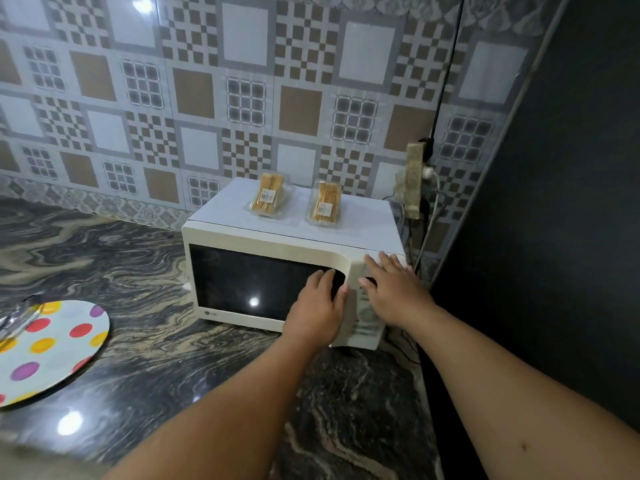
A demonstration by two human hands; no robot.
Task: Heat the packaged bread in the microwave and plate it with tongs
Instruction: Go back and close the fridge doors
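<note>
A cream microwave stands on the dark marble counter with its door closed. Two clear packs of bread lie on its top: one pack toward the left, the other pack toward the right. My left hand is at the door's right edge, its fingers curled into the dark handle recess. My right hand lies flat with spread fingers on the control panel, its thumb near a dark knob. A polka-dot plate sits at the left of the counter. Something shiny, blurred, lies at the plate's left edge.
The marble counter stretches left and toward me. A patterned tiled wall rises behind the microwave. A dark panel closes off the right side. A wall socket with a plug and cables sits just right of the microwave.
</note>
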